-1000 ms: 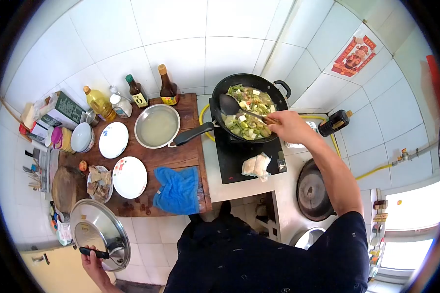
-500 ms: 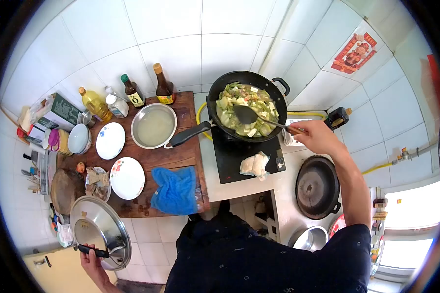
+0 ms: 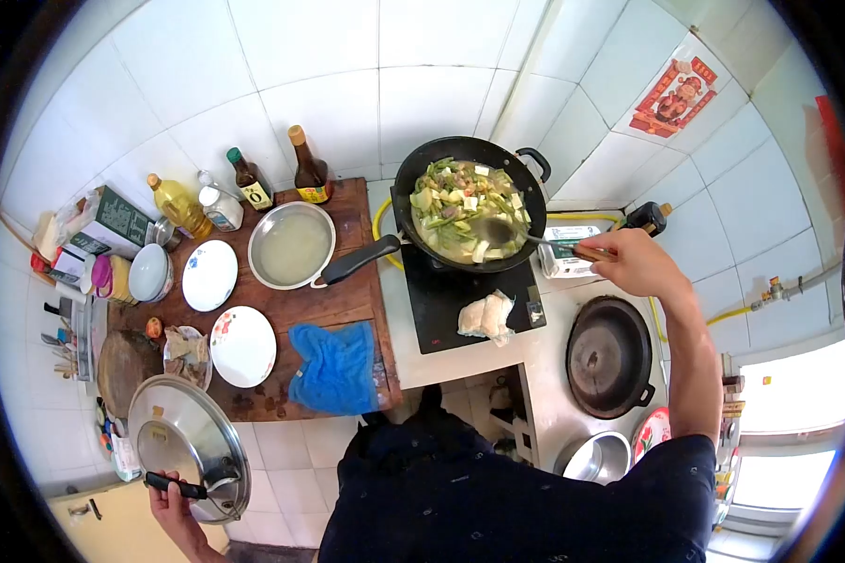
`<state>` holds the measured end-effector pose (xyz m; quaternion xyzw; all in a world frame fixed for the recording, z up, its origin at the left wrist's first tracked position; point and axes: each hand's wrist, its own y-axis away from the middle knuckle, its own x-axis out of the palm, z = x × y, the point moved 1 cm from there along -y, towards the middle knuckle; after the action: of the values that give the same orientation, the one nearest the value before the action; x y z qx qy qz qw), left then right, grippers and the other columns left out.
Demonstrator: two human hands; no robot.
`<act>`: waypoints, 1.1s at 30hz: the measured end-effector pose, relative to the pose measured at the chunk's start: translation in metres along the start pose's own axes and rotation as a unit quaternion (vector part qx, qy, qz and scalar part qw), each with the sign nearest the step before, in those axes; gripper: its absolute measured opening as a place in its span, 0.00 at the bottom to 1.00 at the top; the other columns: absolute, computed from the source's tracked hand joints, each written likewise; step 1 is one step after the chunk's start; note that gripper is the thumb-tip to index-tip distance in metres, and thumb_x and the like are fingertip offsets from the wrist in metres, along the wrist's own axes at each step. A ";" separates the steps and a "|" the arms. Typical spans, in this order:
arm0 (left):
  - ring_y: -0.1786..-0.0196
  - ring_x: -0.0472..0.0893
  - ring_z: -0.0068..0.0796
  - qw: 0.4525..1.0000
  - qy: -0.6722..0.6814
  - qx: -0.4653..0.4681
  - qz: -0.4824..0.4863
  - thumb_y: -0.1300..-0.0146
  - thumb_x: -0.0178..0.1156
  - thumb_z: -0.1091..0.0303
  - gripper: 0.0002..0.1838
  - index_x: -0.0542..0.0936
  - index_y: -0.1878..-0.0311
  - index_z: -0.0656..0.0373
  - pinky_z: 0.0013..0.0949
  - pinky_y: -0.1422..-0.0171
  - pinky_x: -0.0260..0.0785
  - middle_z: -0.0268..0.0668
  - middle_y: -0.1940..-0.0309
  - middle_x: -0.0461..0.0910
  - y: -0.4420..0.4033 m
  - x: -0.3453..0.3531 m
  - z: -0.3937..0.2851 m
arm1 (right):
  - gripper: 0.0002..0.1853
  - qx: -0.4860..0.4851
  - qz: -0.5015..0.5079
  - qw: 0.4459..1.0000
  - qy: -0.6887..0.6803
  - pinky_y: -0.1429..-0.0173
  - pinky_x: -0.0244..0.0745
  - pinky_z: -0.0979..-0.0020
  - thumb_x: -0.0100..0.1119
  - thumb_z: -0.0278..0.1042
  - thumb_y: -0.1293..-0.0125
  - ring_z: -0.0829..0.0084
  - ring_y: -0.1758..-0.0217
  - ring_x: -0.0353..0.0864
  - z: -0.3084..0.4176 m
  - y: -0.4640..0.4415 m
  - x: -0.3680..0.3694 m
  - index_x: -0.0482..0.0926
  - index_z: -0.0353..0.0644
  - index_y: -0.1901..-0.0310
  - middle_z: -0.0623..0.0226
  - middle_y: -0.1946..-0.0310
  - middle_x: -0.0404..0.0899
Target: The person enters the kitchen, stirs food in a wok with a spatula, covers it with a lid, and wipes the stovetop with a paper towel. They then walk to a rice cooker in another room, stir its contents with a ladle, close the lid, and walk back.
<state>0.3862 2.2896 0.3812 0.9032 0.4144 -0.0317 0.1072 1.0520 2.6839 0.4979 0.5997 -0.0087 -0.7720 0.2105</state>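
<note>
My right hand is closed around the wooden handle of a spatula, whose dark head dips into the food at the lower right of a black wok. Green vegetables and white cubes in broth fill the wok, which sits on a black induction cooktop. At the lower left, my left hand grips the black handle of a large metal lid, held out beside the wooden table. A folded whitish cloth lies on the cooktop's front part.
On the wooden table are a pan of cloudy liquid, white plates, a blue towel and several bottles. An empty dark pan and a metal pot stand on the right counter.
My right hand has moved a little right, drawing the spatula from the middle of the wok toward its lower right side and deeper into the food. My left hand still holds the lid.
</note>
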 end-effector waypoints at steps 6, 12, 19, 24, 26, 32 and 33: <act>0.51 0.81 0.27 1.000 0.013 0.006 0.019 0.32 0.62 0.73 0.23 0.71 0.36 0.63 0.28 0.45 0.76 0.40 0.50 0.81 0.005 0.003 -0.004 | 0.21 0.035 -0.096 0.994 -0.027 0.54 0.77 0.68 0.64 0.26 0.41 0.68 0.62 0.85 0.010 -0.007 -0.011 0.81 0.41 0.44 0.53 0.61 0.85; 0.49 0.81 0.27 0.999 0.019 0.024 0.022 0.32 0.62 0.73 0.24 0.71 0.35 0.64 0.28 0.45 0.75 0.40 0.49 0.80 -0.007 0.000 0.005 | 0.18 -0.040 -0.207 0.972 0.101 0.52 0.77 0.53 0.54 0.28 0.36 0.51 0.55 0.82 0.014 -0.088 0.038 0.81 0.48 0.45 0.55 0.60 0.84; 0.50 0.79 0.26 0.999 -0.042 0.016 0.024 0.31 0.63 0.68 0.25 0.70 0.34 0.65 0.30 0.44 0.73 0.38 0.49 0.80 0.008 -0.005 -0.002 | 0.20 -0.038 -0.167 0.975 0.144 0.54 0.78 0.54 0.55 0.26 0.40 0.51 0.57 0.83 0.006 -0.104 0.087 0.81 0.52 0.46 0.54 0.61 0.82; 0.51 0.79 0.25 0.999 -0.016 0.030 0.010 0.31 0.63 0.69 0.24 0.71 0.35 0.64 0.29 0.44 0.73 0.38 0.50 0.80 0.016 -0.002 -0.005 | 0.18 -0.019 -0.226 0.973 0.030 0.54 0.77 0.50 0.53 0.28 0.38 0.46 0.57 0.82 -0.018 -0.059 0.062 0.81 0.48 0.46 0.49 0.61 0.84; 0.51 0.79 0.25 0.999 -0.017 0.023 0.019 0.31 0.63 0.69 0.23 0.71 0.35 0.64 0.30 0.43 0.73 0.38 0.50 0.80 0.010 -0.007 0.001 | 0.18 -0.014 -0.242 0.970 0.011 0.53 0.77 0.50 0.53 0.29 0.38 0.45 0.58 0.82 -0.034 -0.046 0.070 0.80 0.47 0.46 0.47 0.61 0.83; 0.50 0.79 0.26 0.999 0.002 0.024 0.025 0.31 0.63 0.69 0.23 0.72 0.36 0.63 0.30 0.42 0.72 0.37 0.49 0.80 -0.010 -0.008 0.010 | 0.20 0.029 -0.246 0.967 -0.052 0.47 0.77 0.50 0.56 0.28 0.38 0.43 0.54 0.82 -0.047 -0.038 0.131 0.78 0.42 0.43 0.44 0.59 0.83; 0.50 0.79 0.25 0.999 0.007 0.031 0.032 0.31 0.63 0.69 0.23 0.72 0.36 0.62 0.30 0.42 0.72 0.37 0.50 0.80 -0.012 -0.006 0.009 | 0.19 0.023 -0.250 0.966 -0.065 0.47 0.77 0.51 0.56 0.28 0.37 0.43 0.54 0.82 -0.041 -0.035 0.134 0.78 0.41 0.43 0.43 0.59 0.83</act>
<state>0.3731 2.2906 0.3717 0.9191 0.3848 -0.0344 0.0771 1.0533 2.6806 0.3534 0.5360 0.1096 -0.8370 -0.0039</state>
